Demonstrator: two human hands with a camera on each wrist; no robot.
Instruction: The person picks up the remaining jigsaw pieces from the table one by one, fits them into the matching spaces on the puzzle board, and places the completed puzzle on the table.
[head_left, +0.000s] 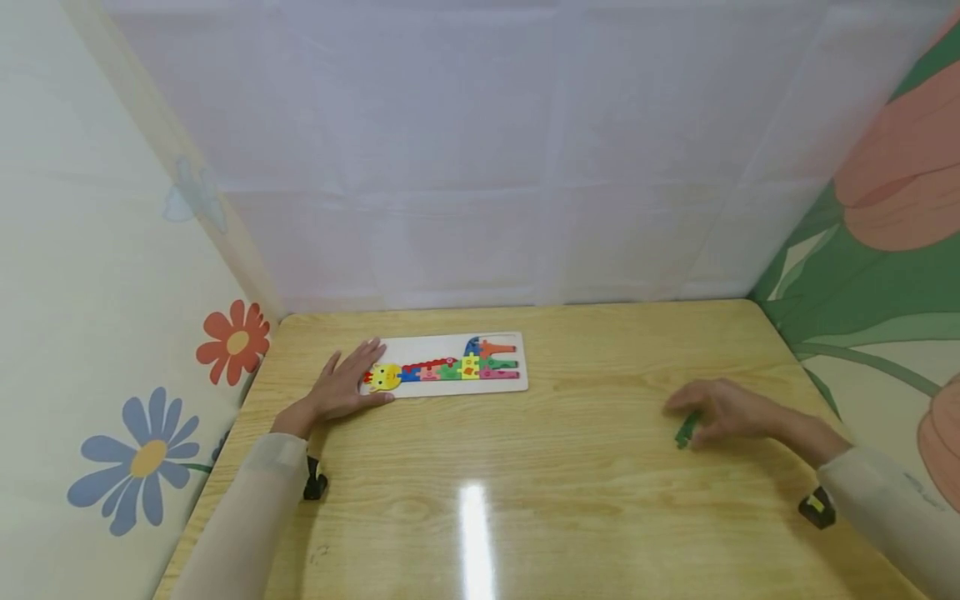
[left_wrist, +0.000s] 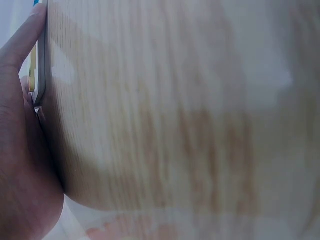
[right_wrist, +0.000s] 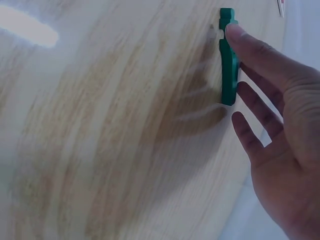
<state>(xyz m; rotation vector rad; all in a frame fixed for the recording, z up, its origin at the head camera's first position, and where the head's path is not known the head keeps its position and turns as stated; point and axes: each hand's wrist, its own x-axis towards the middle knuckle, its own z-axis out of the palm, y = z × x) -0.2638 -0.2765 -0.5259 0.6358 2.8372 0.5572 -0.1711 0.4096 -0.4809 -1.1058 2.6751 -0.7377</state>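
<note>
A giraffe jigsaw puzzle board (head_left: 420,346), white with bright interlocking pieces, lies flat toward the back of the table. My left hand (head_left: 347,385) rests at its left end beside the yellow giraffe head (head_left: 385,377), fingers over the far corner and thumb along the near edge. In the left wrist view, the thumb (left_wrist: 22,37) lies against the board's side. Off to the right, my right hand (head_left: 723,410) pinches a green puzzle piece (right_wrist: 229,65) between thumb and fingers, close over the table. Its other fingers are spread loosely.
The wooden table (head_left: 585,492) has a bright light reflection (head_left: 476,542) near its front. A white cloth (head_left: 480,158) hangs along the back edge. Flower-printed panels stand at the left (head_left: 82,275) and right (head_left: 892,333). Each wrist wears a small black camera.
</note>
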